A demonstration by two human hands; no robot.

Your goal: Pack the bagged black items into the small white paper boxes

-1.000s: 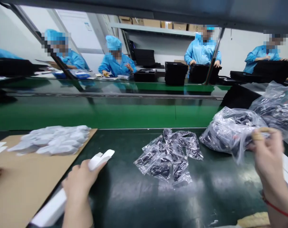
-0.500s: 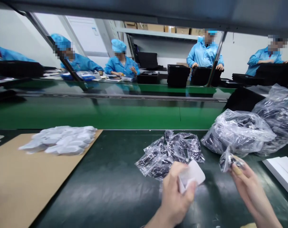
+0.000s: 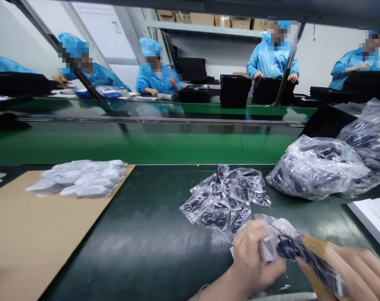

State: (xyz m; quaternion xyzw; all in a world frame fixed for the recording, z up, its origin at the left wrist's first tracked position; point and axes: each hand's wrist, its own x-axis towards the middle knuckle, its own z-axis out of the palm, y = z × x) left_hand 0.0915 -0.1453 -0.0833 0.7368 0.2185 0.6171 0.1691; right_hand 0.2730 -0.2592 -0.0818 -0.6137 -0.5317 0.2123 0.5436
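My left hand (image 3: 254,257) is closed around a small white box (image 3: 267,249) low in the view, right of centre. My right hand (image 3: 350,267) grips a small clear bag with a black cable (image 3: 290,244) and holds it against the box's open end. Both hands meet just in front of a heap of several similar small bagged cables (image 3: 226,200) lying on the dark green bench (image 3: 152,242).
Two large clear sacks of bagged cables (image 3: 315,171) sit at the right, white boxes (image 3: 375,217) below them. A cardboard sheet (image 3: 29,234) with white pouches (image 3: 80,184) lies left. Beyond the green conveyor (image 3: 146,146), people in blue coats work at black trays (image 3: 234,92).
My left hand brought the white box from the left to the centre. My right hand left the big sack with one small bagged cable and has moved it up against the box.
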